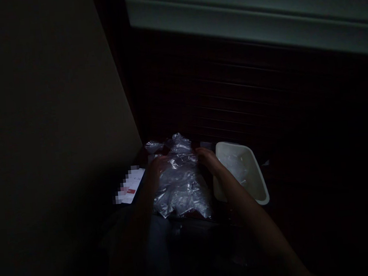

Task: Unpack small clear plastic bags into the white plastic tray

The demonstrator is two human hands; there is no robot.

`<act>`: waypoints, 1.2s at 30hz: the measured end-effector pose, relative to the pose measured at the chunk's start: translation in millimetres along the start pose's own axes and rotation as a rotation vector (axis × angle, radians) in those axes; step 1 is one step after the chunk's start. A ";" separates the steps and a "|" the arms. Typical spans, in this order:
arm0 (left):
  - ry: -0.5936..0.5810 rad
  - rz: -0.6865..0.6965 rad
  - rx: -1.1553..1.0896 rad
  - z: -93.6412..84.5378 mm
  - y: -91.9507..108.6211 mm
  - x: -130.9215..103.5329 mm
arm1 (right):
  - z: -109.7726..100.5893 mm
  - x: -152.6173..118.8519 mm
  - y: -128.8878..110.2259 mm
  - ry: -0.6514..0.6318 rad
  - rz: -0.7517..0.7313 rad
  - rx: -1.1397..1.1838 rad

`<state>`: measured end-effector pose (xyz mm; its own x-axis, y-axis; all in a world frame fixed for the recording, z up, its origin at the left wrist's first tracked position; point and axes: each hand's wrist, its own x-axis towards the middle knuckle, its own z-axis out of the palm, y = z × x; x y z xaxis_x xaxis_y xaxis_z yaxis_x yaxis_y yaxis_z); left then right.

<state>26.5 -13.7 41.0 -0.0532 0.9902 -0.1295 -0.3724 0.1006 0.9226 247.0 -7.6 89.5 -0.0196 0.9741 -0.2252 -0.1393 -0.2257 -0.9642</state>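
Crumpled clear plastic (pixel 183 179) lies as a loose, shiny heap on a dark surface, directly in front of the person and between the two hands. Light is low; much of the view is near black.

Left hand (pixel 157 166): at the upper left edge of the heap, fingers against the film. Right hand (pixel 207 158): at the upper right edge, fingers bent inward toward the film. Grip state: cannot tell for either hand whether the film is pinched or only touched, as the fingertips are too dark to read.

The heap narrows to a bunched tip at its far end and spreads wider toward the person. A smaller scrap of film (pixel 153 146) sits just beyond the left hand.

White basin (pixel 255 183): to the right of the heap, beside the right forearm, which covers part of it. More translucent film (pixel 236 165) lies inside.

Phone (pixel 133 187): left of the left forearm, screen lit, partly pixelated. Pale wall (pixel 54 89) on the left; light horizontal panels (pixel 240 10) at the top of the view.
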 end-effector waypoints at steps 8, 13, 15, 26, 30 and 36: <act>-0.006 0.068 0.098 4.1 4.9 -10.5 | 2.9 -2.6 3.6 0.018 -0.065 -0.026; -0.033 0.068 0.089 0.0 6.0 -9.3 | 0.4 -1.0 5.4 0.044 -0.132 -0.115; -0.046 0.075 0.053 -1.3 4.4 -7.4 | 0.1 -0.3 5.9 0.040 -0.136 -0.124; -0.164 -0.145 0.045 -0.3 6.0 -13.9 | 0.6 -1.9 3.1 0.052 -0.156 0.021; -0.189 -0.178 0.075 1.8 5.1 -14.6 | 0.5 -0.2 3.1 0.076 -0.143 0.039; -0.129 -0.158 -0.081 2.8 6.1 -11.1 | 0.1 2.7 6.3 0.015 -0.065 0.056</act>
<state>27.5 -23.8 49.0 0.1286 0.9674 -0.2179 -0.4403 0.2526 0.8616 246.0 -6.5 82.8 0.0060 0.9862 -0.1652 -0.1950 -0.1609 -0.9675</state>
